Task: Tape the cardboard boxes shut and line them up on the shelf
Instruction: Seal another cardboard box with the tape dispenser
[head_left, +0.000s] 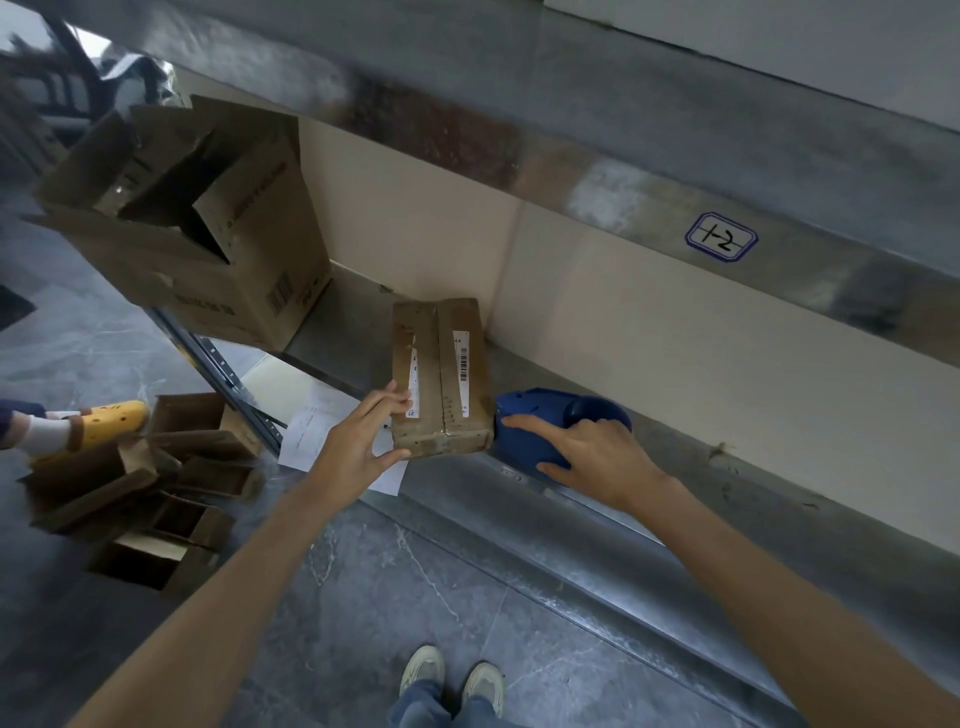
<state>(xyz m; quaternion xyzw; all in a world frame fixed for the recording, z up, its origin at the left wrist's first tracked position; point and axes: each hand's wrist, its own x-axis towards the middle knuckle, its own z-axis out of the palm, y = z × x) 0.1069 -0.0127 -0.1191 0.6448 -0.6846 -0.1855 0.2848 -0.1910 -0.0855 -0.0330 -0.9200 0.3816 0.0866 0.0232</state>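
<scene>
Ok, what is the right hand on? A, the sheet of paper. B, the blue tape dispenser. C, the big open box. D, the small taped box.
B: the right hand grips the blue tape dispenser, just right of the small box that the left hand holds.

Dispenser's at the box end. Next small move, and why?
Probably pull the blue tape dispenser off the small box to cut the tape: the right hand holds it at the box's near right corner, the left hand braces the box, and the seam looks taped.
</scene>
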